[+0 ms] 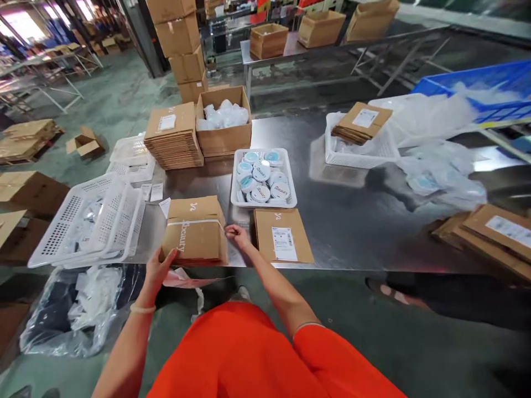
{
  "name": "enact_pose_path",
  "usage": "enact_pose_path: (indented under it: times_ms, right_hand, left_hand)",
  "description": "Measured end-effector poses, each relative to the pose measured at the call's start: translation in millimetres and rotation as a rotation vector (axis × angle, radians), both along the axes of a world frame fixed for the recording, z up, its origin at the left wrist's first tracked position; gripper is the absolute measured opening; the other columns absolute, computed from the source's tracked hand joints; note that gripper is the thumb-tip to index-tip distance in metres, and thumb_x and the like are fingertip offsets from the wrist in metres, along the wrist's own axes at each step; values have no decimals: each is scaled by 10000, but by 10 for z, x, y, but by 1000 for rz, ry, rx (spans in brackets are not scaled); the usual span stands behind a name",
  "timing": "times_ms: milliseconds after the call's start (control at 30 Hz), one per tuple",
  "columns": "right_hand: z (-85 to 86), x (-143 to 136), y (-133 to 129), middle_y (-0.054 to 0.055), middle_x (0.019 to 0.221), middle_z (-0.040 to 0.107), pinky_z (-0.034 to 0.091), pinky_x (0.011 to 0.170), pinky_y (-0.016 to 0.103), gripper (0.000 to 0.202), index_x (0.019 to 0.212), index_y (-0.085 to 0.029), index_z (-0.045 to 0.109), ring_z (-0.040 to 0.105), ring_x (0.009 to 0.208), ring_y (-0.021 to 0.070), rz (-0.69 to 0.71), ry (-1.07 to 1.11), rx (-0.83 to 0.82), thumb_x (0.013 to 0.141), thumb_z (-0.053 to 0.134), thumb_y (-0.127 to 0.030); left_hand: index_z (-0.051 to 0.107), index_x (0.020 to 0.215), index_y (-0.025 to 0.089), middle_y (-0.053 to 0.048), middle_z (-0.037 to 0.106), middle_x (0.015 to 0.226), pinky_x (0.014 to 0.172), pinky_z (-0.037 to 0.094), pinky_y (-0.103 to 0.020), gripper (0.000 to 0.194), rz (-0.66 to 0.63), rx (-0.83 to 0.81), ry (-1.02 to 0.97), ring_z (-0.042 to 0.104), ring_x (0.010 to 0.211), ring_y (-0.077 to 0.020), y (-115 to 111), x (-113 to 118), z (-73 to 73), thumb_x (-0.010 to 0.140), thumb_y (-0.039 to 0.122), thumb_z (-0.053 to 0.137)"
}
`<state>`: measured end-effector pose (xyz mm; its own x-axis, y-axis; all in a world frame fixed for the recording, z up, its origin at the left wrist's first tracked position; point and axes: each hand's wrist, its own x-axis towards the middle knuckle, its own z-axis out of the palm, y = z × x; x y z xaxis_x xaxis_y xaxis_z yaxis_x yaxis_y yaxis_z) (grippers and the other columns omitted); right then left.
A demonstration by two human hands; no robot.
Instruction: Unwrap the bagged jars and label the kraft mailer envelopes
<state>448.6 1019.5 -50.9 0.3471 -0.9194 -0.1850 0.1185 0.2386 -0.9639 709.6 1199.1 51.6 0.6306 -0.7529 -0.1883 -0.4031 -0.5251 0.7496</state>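
Note:
A bundle of flattened cardboard boxes (pixel 199 243) lies at the front edge of the metal table, with a white strap (pixel 194 222) around it. My left hand (pixel 158 270) grips the bundle's near left corner, thumb on top and fingers down the side. At the bundle's right side, my right hand (pixel 238 235) has its fingers pinched together at the strap; the fingertips are small and partly hidden. Just right of that hand lies another stack of flat boxes (pixel 305 243) with a printed label (pixel 284 244). Behind it stands a white tray (pixel 293 188) of round blue-and-white containers (pixel 261 171).
White baskets (pixel 53 235) stand at the left. Behind are a stack of flat cardboard (pixel 178 141) and an open carton (pixel 226 145) of plastic-wrapped items. Another basket (pixel 352 160) and bagged goods (pixel 448 171) are rightward. Someone's foot (pixel 390 292) shows at the right.

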Motion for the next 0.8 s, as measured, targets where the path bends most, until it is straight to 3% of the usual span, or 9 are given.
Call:
enact_pose_path:
  times_ms: [133,300,467,567,700,800]
  right_hand:
    - [-132,128,-36,-47,721,591,411,715,264,257,781,-226,611,517,758,154,44,-36,-23,593,747,-335]
    - [-202,86,-144,-44,745,561,412,726,261,255,726,-225,535,495,758,152,150,17,-145,681,744,-365]
    - [-152,106,-64,-23,714,512,416,749,287,250,712,-248,455,434,747,168,73,154,-246,849,648,-329]
    - [-85,130,-56,4,775,547,435,818,314,165,755,-250,497,465,804,191,34,220,-291,880,602,-271]
    - [-16,134,-76,19,739,558,434,829,329,148,707,-251,521,484,803,209,40,278,-293,820,614,-226]
    - [15,122,-74,26,695,575,438,792,330,166,659,-250,519,500,773,212,37,307,-263,784,624,-221]
  left_hand:
    - [726,1149,201,-73,817,1054,877,591,-365,542,-10,-34,-22,734,1036,-296,3,-18,52,782,600,735]
    - [724,1148,184,-77,810,1018,850,593,-340,585,-30,-75,-4,730,1006,-284,15,-61,84,786,645,737]
    - [730,1145,187,-61,811,1010,825,582,-316,625,-46,-56,-10,726,983,-267,-1,-104,106,776,692,715]
    - [740,1133,199,-55,807,1011,836,576,-327,575,-81,-33,-44,735,968,-273,3,-94,150,803,669,693]
    - [731,1241,206,-100,774,1012,816,564,-374,592,-80,136,-368,737,956,-334,13,-103,367,797,595,767]
    - [690,1358,208,-124,714,1044,770,555,-391,634,-140,228,-614,729,919,-354,-115,-189,593,817,519,798]
